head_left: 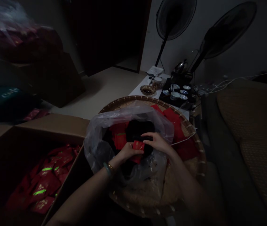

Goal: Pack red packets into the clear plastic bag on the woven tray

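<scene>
My left hand (128,152) and my right hand (156,142) meet over an open clear plastic bag (96,138) that lies in a round woven basket tray (196,131). Both hands pinch one small red packet (138,146) between them, the left from below, the right from the top right. Inside the bag lie more red packets (119,136) and a dark mass that I cannot make out. Further red packets (175,121) rest on the tray to the right of the bag. My left wrist wears a green bangle and a gold one.
A cardboard box (53,125) at the left holds several red packets (46,182). Behind the tray stands a low white table with a tea set (178,92) and a small bowl. Two standing fans (175,18) rise behind it. A cushioned seat (253,125) is at the right.
</scene>
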`<state>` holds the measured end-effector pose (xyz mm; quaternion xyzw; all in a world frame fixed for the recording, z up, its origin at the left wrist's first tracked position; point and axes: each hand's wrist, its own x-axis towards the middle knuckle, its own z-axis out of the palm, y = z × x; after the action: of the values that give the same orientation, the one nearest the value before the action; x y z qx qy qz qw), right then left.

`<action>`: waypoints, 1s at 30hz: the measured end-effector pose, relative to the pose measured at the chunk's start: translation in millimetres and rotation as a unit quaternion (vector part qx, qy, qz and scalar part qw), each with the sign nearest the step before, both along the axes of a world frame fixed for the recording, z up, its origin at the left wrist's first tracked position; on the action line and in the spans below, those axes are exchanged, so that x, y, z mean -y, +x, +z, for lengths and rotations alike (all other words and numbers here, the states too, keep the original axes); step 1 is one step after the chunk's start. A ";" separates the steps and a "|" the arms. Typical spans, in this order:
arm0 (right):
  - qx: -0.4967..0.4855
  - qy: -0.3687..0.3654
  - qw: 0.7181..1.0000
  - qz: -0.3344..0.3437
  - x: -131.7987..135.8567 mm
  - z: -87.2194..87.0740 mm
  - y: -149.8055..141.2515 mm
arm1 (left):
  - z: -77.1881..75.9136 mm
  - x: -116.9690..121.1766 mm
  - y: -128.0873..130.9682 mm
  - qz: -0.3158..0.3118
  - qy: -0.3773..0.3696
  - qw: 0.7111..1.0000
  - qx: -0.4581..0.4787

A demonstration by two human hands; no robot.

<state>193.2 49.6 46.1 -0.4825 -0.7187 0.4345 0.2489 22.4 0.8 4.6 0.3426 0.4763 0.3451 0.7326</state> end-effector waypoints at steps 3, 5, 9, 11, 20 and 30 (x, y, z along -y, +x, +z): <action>0.002 0.000 1.000 -0.010 -1.3 -0.9 1.4 | 5.2 1.2 -2.0 -0.005 -0.013 0.998 0.065; 0.000 -0.001 1.000 -0.015 -1.9 -1.6 1.9 | 9.2 1.4 -3.1 0.000 -0.039 0.992 0.120; -0.005 -0.010 1.000 -0.015 -2.2 -3.8 1.0 | 11.6 0.8 -3.3 -0.014 -0.075 0.984 0.163; -0.006 -0.019 1.000 -0.013 -2.5 -5.6 0.5 | 9.0 0.7 -2.7 -0.014 -0.079 0.985 0.153; -0.061 -0.095 0.994 -0.006 -15.9 -2.3 24.1 | 2.0 -1.3 -7.3 -0.019 -0.085 0.986 0.144; -0.022 -0.038 0.999 -0.005 -5.9 -8.8 10.9 | 11.4 -0.1 -2.5 0.023 -0.089 0.988 0.126</action>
<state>204.0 55.4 37.2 -0.4851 -0.6938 0.4707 0.2486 19.9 0.8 16.0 0.2182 0.4168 0.3586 0.8063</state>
